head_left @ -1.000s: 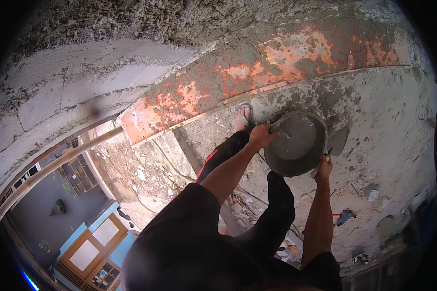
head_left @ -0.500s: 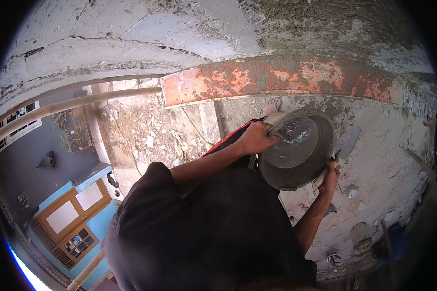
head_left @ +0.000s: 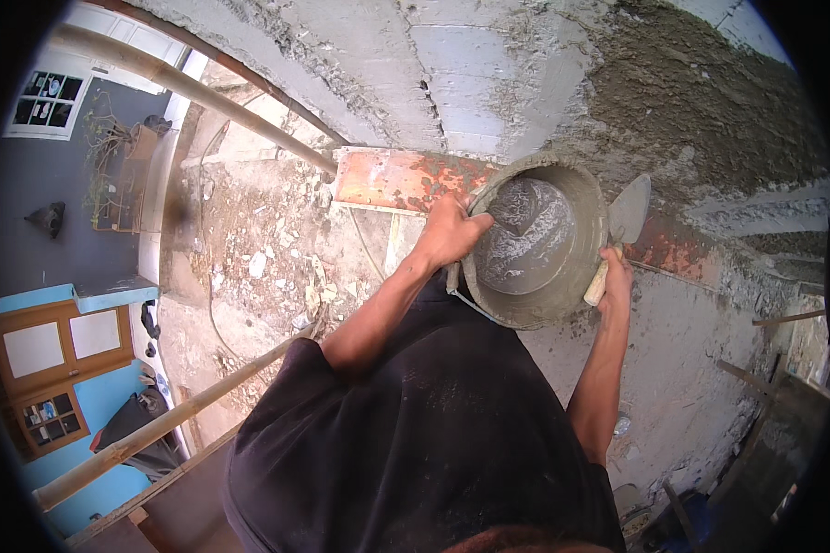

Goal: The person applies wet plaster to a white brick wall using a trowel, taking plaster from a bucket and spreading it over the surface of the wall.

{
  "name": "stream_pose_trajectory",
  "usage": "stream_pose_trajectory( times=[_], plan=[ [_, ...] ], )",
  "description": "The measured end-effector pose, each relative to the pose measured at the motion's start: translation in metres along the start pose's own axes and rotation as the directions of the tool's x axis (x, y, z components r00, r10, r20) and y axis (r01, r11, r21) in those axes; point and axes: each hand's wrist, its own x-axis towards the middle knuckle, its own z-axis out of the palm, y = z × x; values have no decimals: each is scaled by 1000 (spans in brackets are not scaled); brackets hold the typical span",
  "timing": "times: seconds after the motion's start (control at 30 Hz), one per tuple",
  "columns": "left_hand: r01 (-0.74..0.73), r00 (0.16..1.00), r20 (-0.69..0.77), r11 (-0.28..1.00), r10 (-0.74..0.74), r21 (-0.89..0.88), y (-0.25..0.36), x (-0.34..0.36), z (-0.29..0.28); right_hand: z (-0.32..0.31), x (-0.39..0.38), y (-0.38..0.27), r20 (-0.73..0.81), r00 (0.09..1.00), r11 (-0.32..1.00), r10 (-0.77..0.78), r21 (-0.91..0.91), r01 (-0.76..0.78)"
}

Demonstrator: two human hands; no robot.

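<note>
My left hand [head_left: 454, 230] is closed on the left rim of a round, mortar-caked bucket [head_left: 590, 207]. The bucket is tilted so that I look into it; a thin grey wet layer coats its bottom. Its wire handle [head_left: 479, 311] hangs down on the near left side. My right hand [head_left: 617, 275] is wrapped round the handle of a trowel [head_left: 629, 210], whose grey blade points up and away beside the bucket's right side. Whether the right fingers also press on the bucket is hard to tell. Part of the bucket covers an orange, mortar-splashed board [head_left: 382, 177] behind it.
A wall [head_left: 544, 55] with rough wet mortar [head_left: 700, 101] on its right part rises beyond the board. Bamboo poles [head_left: 194, 88] cross the left side. Rubble [head_left: 258, 263] covers the ground there. A wooden stick [head_left: 747, 376] lies at right.
The bucket has risen away from me toward the board and wall, carried by both hands. The trowel has come up with my right hand. The view has turned and shifted.
</note>
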Motion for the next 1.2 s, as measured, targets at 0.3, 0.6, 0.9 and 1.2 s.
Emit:
stream_pose_trajectory(
  times=[0.3,0.6,0.9,1.2],
  plan=[
    [197,955,-185,963,-231,-183,-61,-58,-92,136,5,26,191,972,977,136,-186,-100],
    [169,882,-382,942,-275,-289,-73,-80,-148,233,7,27,420,886,955,196,-289,-74],
    [145,901,-371,961,-227,-236,-97,-84,-135,206,35,65,354,899,849,259,-528,-36],
    [144,890,-393,961,-230,-235,-97,-77,-134,183,-51,-96,635,760,28,141,-770,638]
  ],
)
